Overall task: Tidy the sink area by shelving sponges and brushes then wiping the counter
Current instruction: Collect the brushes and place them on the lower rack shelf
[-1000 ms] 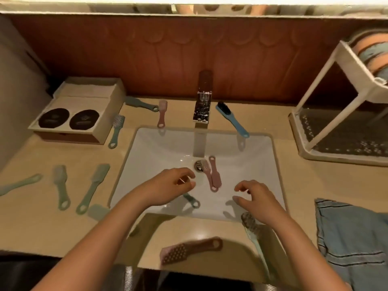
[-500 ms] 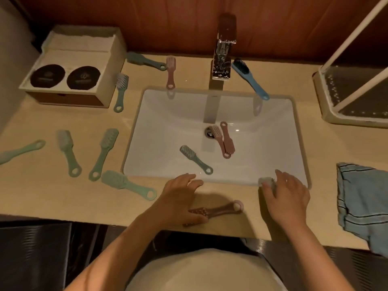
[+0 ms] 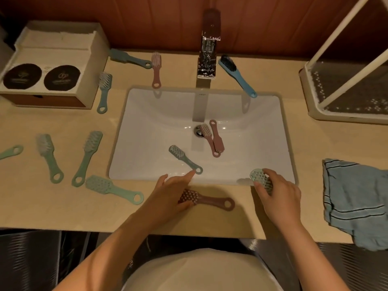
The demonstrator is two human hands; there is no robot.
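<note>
Right hand [image 3: 279, 192] grips a green brush [image 3: 260, 179]; left hand [image 3: 170, 192] covers the head of the brown brush [image 3: 212, 201], grip unclear. Loosely pinched, it could slip off the surface [image 3: 63, 211].

The person's two forearms [image 3: 117, 244] are bare along the whole length that shows, and the left hand [image 3: 172, 192] and the right hand [image 3: 279, 194] are bare as well. Between the arms a cream garment [image 3: 201, 269] covers the torso, plain and smooth on the part in view, with a rounded front tinted by the warm yellowish light. The fingers' nails are too small to make out.
</note>
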